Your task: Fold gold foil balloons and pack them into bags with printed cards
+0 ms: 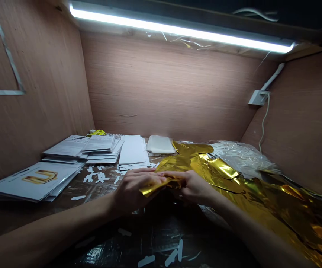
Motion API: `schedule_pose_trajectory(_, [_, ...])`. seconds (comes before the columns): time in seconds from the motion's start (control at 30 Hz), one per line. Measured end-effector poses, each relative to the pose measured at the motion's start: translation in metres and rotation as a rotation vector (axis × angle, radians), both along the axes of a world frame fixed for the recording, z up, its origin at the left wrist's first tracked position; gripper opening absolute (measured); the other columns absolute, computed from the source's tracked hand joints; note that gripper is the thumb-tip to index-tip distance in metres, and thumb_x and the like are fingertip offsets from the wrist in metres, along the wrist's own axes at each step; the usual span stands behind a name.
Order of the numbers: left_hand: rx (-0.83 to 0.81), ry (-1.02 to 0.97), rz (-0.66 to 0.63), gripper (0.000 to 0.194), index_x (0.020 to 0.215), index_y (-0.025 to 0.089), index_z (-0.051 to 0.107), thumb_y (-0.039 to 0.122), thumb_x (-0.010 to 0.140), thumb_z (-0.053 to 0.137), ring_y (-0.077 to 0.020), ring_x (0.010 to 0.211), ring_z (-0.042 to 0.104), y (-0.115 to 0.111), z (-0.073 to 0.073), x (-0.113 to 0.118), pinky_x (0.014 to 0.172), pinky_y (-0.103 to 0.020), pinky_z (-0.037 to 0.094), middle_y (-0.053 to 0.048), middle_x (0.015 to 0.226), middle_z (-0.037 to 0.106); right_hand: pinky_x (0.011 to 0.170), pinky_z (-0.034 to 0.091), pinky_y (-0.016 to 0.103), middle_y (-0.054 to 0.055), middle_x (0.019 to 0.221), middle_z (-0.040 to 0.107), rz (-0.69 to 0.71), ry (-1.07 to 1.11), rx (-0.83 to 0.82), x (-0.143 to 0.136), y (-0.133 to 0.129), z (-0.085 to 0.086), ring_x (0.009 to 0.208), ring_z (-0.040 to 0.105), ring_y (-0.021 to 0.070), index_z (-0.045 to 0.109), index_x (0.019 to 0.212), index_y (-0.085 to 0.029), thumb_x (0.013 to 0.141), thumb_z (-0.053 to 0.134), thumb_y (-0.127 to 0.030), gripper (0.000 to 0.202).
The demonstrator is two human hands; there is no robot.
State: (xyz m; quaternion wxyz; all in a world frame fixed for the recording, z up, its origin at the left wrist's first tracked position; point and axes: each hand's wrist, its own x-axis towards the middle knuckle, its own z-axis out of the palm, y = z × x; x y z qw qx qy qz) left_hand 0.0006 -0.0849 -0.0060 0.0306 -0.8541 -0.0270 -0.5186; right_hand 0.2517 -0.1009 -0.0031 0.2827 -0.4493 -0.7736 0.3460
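My left hand and my right hand meet over the middle of the table. Between them they grip a folded, uninflated gold foil balloon. Its shiny edge sticks out below my left fingers, and the rest is partly hidden by the hands. Both hands are closed, with the right thumb and fingers pinching the foil. Just beyond and to the right lies a heap of flat gold foil balloons, which spreads along the right side past my right forearm.
Printed cards, one showing a gold U, lie in stacks at left. Blank white cards and a whitish stack stand behind. A clear plastic bag holds white pieces at back right. White strips are scattered about. Wooden walls enclose the table.
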Motion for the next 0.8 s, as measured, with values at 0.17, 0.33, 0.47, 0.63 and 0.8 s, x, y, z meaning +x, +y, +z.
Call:
schedule_pose_trajectory(0.17, [0.149, 0.160, -0.129, 0.011, 0.103, 0.015, 0.065, 0.014, 0.097, 0.056, -0.0234, 0.111, 0.073, 0.000, 0.003, 0.000, 0.104, -0.037, 0.058, -0.011, 0.105, 0.079, 0.056, 0.051, 0.026, 0.004, 0.084, 0.075, -0.261, 0.416, -0.045, -0.004, 0.014, -0.006, 0.064, 0.065, 0.0159, 0.079, 0.092, -0.019, 0.067, 0.062, -0.012, 0.031])
schedule_pose_trajectory(0.33, [0.298, 0.250, -0.133, 0.017, 0.103, 0.012, 0.068, 0.014, 0.099, 0.051, -0.0228, 0.113, 0.072, -0.003, 0.001, 0.003, 0.107, -0.037, 0.055, -0.011, 0.112, 0.077, 0.053, 0.049, 0.023, -0.001, 0.070, 0.067, -0.353, 1.004, -0.315, 0.002, 0.020, 0.004, 0.056, 0.059, 0.0127, 0.066, 0.101, -0.021, 0.073, 0.065, -0.015, 0.029])
schedule_pose_trajectory(0.47, [0.384, 0.321, -0.137, 0.024, 0.096, 0.009, 0.072, 0.014, 0.100, 0.048, -0.0236, 0.109, 0.074, -0.009, 0.003, 0.006, 0.104, -0.036, 0.057, -0.012, 0.114, 0.077, 0.061, 0.056, 0.030, 0.005, 0.083, 0.072, -0.346, 1.039, -0.480, 0.000, 0.019, 0.005, 0.068, 0.067, 0.0193, 0.061, 0.107, -0.020, 0.088, 0.065, -0.037, 0.026])
schedule_pose_trajectory(0.63, [0.454, 0.330, -0.143, 0.025, 0.092, 0.009, 0.074, 0.013, 0.098, 0.050, -0.0228, 0.101, 0.076, -0.016, 0.003, 0.012, 0.102, -0.035, 0.059, -0.012, 0.110, 0.078, 0.062, 0.057, 0.030, 0.005, 0.093, 0.075, -0.434, 0.794, -0.363, -0.012, 0.014, -0.005, 0.075, 0.071, 0.0214, 0.042, 0.145, -0.025, 0.070, 0.081, -0.014, 0.085])
schedule_pose_trajectory(0.8, [0.490, 0.378, -0.132, 0.026, 0.087, 0.018, 0.075, 0.013, 0.096, 0.052, -0.0225, 0.106, 0.075, -0.021, 0.000, 0.015, 0.100, -0.032, 0.061, -0.009, 0.113, 0.078, 0.067, 0.062, 0.035, 0.003, 0.089, 0.074, -0.526, 0.787, -0.329, -0.019, 0.020, -0.013, 0.075, 0.073, 0.0243, 0.031, 0.153, -0.026, 0.061, 0.080, -0.002, 0.107])
